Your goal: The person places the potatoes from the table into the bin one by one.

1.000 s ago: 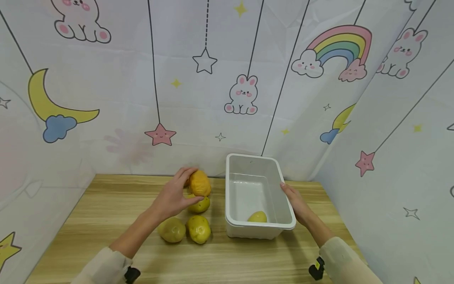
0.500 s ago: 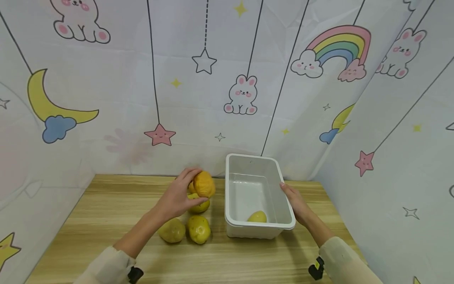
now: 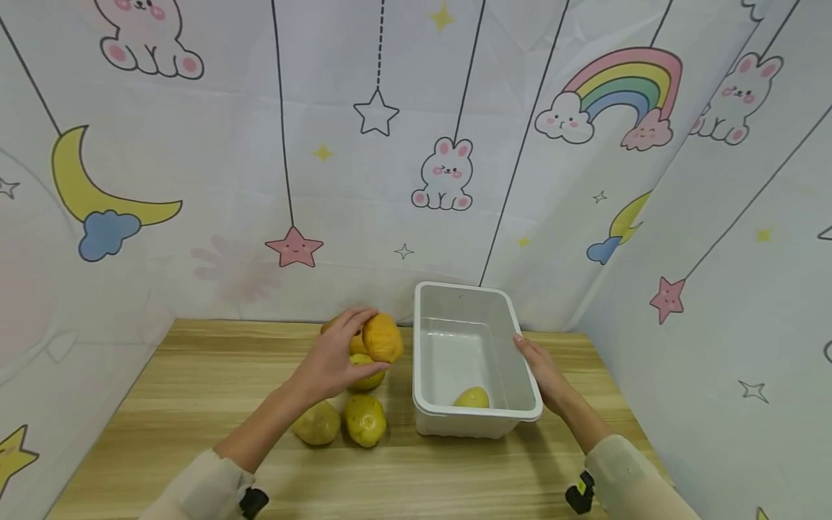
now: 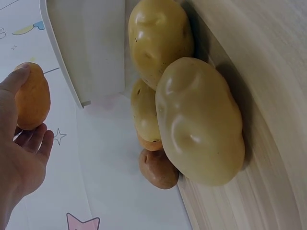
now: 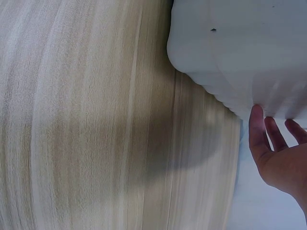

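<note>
Bin (image 3: 461, 423) partly hides potato (image 3: 473, 398) inside.

A wood-grained worktop (image 3: 195, 375) is seen across the lower head view, bounded behind by a white backdrop (image 3: 227, 166). On the latter are printed a yellow moon (image 3: 84, 184) at left, a rabbit (image 3: 447, 173) above centre and a rainbow (image 3: 624, 83) at upper right.

No readable text, label, brand or number appears in any view. A small dark mark (image 5: 213, 30) on the outer wall of the white container (image 3: 455, 425) cannot be made out; the cloth (image 3: 227, 180) behind the surface's (image 3: 325, 477) far edge carries only drawn pictures.
</note>
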The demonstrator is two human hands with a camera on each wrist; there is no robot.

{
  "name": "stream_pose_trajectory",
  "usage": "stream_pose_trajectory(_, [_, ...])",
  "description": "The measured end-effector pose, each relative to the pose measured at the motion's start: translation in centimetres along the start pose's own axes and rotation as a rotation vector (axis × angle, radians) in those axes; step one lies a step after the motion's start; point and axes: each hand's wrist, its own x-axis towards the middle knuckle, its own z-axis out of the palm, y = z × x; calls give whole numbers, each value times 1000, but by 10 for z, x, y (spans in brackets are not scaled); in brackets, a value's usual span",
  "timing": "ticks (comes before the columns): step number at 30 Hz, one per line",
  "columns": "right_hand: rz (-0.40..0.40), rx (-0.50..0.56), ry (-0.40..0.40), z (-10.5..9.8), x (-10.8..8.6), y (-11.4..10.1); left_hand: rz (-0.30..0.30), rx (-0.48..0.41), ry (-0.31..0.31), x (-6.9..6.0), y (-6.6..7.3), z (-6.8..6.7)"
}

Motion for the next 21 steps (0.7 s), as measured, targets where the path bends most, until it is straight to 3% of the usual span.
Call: stream_pose_trajectory(21, [-3, 12, 6, 0, 1, 2, 14, -11, -26, 4, 11, 7])
